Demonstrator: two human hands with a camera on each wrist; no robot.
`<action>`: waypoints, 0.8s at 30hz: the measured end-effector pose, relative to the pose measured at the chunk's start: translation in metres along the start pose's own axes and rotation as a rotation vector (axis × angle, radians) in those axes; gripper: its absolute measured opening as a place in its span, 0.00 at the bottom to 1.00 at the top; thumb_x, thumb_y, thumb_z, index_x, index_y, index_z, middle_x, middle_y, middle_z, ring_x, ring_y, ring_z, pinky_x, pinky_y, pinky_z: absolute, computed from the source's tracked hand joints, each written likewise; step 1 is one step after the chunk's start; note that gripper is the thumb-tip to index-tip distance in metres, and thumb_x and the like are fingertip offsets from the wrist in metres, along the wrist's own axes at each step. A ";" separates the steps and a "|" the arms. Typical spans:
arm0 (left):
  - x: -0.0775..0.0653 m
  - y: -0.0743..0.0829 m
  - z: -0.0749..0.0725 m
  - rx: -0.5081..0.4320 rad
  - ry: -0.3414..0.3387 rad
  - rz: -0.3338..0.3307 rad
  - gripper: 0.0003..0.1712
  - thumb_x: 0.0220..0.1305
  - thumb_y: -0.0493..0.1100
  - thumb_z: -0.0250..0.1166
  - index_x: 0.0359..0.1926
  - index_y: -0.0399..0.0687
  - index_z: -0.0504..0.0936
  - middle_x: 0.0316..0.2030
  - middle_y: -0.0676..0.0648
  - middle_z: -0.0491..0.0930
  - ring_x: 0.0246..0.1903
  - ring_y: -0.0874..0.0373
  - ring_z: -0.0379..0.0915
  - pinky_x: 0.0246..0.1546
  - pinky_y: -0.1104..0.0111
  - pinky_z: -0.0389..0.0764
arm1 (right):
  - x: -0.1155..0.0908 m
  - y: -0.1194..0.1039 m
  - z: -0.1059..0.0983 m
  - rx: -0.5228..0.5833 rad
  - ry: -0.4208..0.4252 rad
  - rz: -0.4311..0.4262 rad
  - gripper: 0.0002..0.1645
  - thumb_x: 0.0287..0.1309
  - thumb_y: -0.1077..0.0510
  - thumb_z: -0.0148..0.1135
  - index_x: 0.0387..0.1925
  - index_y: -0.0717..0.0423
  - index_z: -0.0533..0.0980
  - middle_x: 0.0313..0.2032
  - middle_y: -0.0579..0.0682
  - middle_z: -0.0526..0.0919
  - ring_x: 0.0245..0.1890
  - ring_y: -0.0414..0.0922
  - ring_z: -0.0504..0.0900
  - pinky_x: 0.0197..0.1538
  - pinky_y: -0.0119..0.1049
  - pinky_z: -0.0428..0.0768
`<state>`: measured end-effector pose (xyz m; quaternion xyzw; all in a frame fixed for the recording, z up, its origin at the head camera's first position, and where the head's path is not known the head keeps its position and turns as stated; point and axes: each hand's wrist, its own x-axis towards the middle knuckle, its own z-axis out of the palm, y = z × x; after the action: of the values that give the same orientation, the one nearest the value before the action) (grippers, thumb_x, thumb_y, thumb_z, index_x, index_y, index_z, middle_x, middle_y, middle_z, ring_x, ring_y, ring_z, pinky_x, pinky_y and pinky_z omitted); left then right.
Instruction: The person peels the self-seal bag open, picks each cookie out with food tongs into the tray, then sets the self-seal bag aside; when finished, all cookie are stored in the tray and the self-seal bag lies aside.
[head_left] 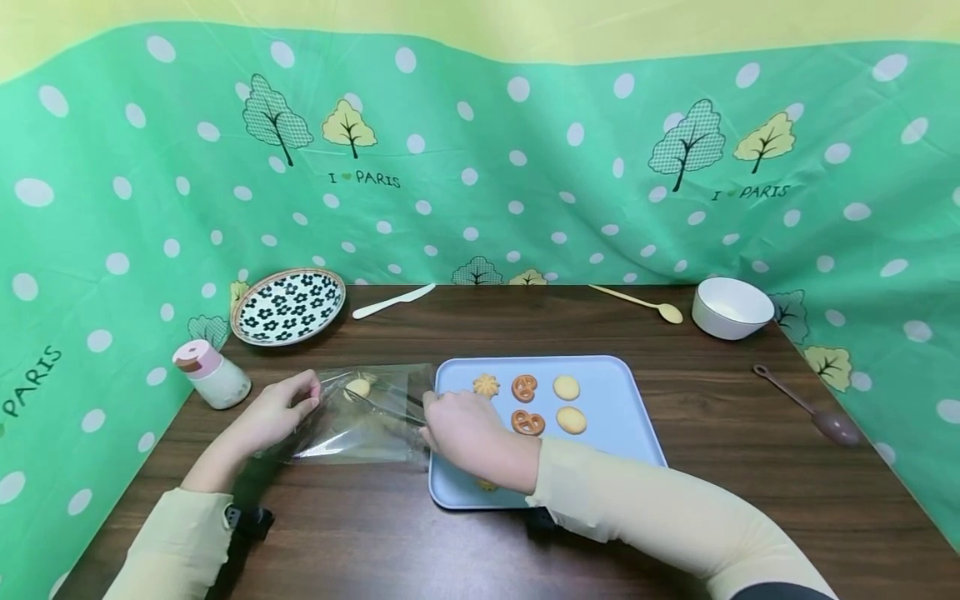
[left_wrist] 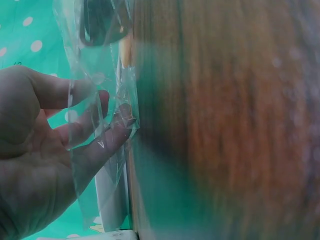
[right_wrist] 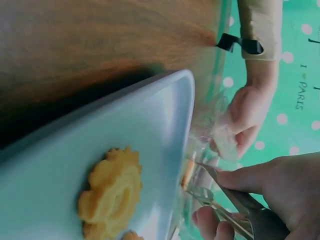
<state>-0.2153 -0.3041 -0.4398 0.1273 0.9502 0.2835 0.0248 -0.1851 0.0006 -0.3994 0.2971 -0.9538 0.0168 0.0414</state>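
Note:
A clear plastic bag (head_left: 352, 435) lies flat on the wooden table, left of a pale blue tray (head_left: 622, 446). My left hand (head_left: 279, 410) holds the bag's left edge; the film covers some of its fingers in the left wrist view. My right hand (head_left: 468, 433) grips dark metal tongs (right_wrist: 242, 200), which reach into the bag from the right. A round pale cookie (head_left: 357, 389) is inside the bag at the tongs' tips. On the tray are a flower-shaped cookie (head_left: 486, 385), two pretzel-shaped cookies (head_left: 528, 422) and two plain oval cookies (head_left: 571, 420). My right forearm hides part of the tray.
At the back left stand a pink-lidded jar (head_left: 213, 375) and a flower-patterned plate (head_left: 288, 308). A white knife (head_left: 393, 302) and a pale spoon (head_left: 637, 302) lie along the back. To the right are a white bowl (head_left: 731, 308) and a brown spoon (head_left: 810, 408).

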 end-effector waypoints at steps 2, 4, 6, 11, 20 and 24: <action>0.000 0.000 -0.001 0.000 -0.001 -0.002 0.07 0.65 0.35 0.58 0.34 0.50 0.69 0.25 0.51 0.69 0.29 0.55 0.68 0.30 0.64 0.67 | -0.003 0.002 -0.001 0.010 0.010 -0.008 0.20 0.56 0.41 0.62 0.36 0.54 0.74 0.23 0.48 0.80 0.20 0.46 0.79 0.17 0.39 0.72; 0.001 0.000 0.000 0.007 -0.002 0.001 0.07 0.65 0.35 0.58 0.34 0.50 0.69 0.25 0.51 0.70 0.29 0.55 0.68 0.31 0.63 0.67 | -0.004 0.004 -0.002 0.012 0.018 -0.019 0.21 0.56 0.41 0.62 0.37 0.54 0.75 0.24 0.48 0.81 0.21 0.47 0.80 0.17 0.40 0.71; 0.001 0.000 0.000 0.010 0.001 0.009 0.07 0.64 0.35 0.58 0.33 0.51 0.69 0.26 0.51 0.70 0.30 0.55 0.68 0.31 0.63 0.67 | -0.002 0.004 -0.002 0.021 0.015 -0.024 0.22 0.57 0.40 0.61 0.38 0.55 0.74 0.24 0.48 0.80 0.20 0.46 0.79 0.16 0.39 0.70; 0.001 0.001 0.001 0.009 0.005 0.023 0.08 0.64 0.34 0.58 0.33 0.51 0.69 0.25 0.52 0.70 0.30 0.55 0.68 0.32 0.63 0.67 | 0.008 0.001 0.002 0.008 -0.001 -0.022 0.23 0.58 0.40 0.59 0.41 0.55 0.74 0.24 0.48 0.80 0.20 0.45 0.78 0.17 0.38 0.70; 0.002 0.000 0.001 0.005 0.005 0.022 0.08 0.63 0.33 0.58 0.33 0.51 0.69 0.26 0.51 0.71 0.31 0.55 0.68 0.32 0.63 0.67 | 0.013 0.000 0.012 -0.024 0.025 -0.032 0.19 0.59 0.42 0.59 0.40 0.53 0.73 0.23 0.46 0.79 0.21 0.45 0.79 0.18 0.39 0.73; 0.002 0.000 0.001 0.012 0.003 0.022 0.09 0.63 0.32 0.58 0.32 0.51 0.69 0.26 0.52 0.71 0.32 0.54 0.68 0.34 0.62 0.67 | 0.011 0.005 0.013 0.006 0.030 -0.035 0.19 0.60 0.42 0.59 0.39 0.53 0.73 0.23 0.47 0.80 0.21 0.46 0.80 0.20 0.39 0.73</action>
<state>-0.2173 -0.3026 -0.4406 0.1377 0.9503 0.2784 0.0196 -0.1982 -0.0023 -0.4110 0.3138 -0.9476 0.0234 0.0549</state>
